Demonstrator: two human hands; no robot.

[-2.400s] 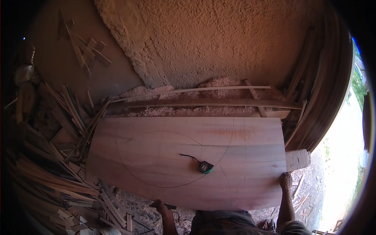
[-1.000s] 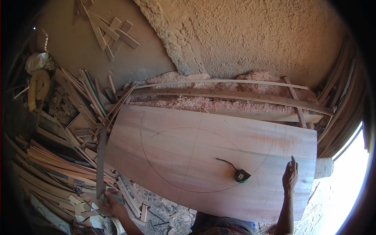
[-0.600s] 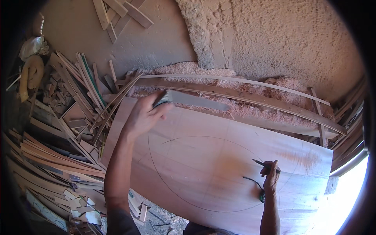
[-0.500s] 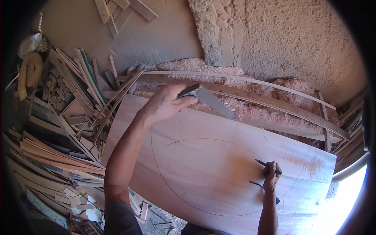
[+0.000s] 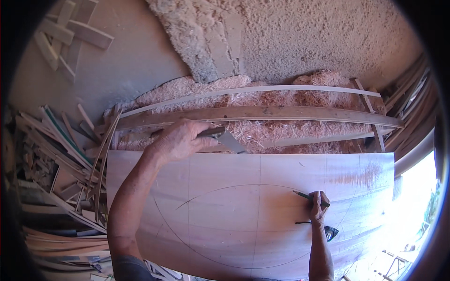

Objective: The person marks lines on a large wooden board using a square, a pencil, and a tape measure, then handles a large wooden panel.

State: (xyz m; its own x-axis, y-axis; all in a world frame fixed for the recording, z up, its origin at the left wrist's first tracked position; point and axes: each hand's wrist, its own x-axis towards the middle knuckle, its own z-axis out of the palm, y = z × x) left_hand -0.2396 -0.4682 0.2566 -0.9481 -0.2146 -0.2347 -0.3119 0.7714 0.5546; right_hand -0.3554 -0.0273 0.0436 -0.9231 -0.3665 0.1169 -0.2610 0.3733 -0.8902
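Note:
A broad pale wooden board (image 5: 225, 210) lies before me, marked with a large drawn curve and thin straight lines. At its far edge, my left hand (image 5: 180, 139) grips a try square (image 5: 232, 140) by its dark stock; the flat grey blade points down toward that edge. My right hand (image 5: 319, 206), on the board's right half, has its fingers closed round a dark green pencil (image 5: 303, 194). The pencil's point is close to the upper right of the curve. Beside my right wrist lies a small dark object (image 5: 331, 232), and a thin dark strip (image 5: 303, 222) shows across the wrist.
Long wooden strips (image 5: 262, 113) span a bed of pinkish shavings (image 5: 262, 131) behind the board. Piles of offcuts and slats (image 5: 70, 140) crowd the left. A rough wall (image 5: 323, 42) rises beyond; bent planks (image 5: 415, 107) stand at the right, near bright daylight.
My view has turned, so the board now appears level. My left hand has lowered the try square toward the board's far edge. Both hands keep hold of their tools.

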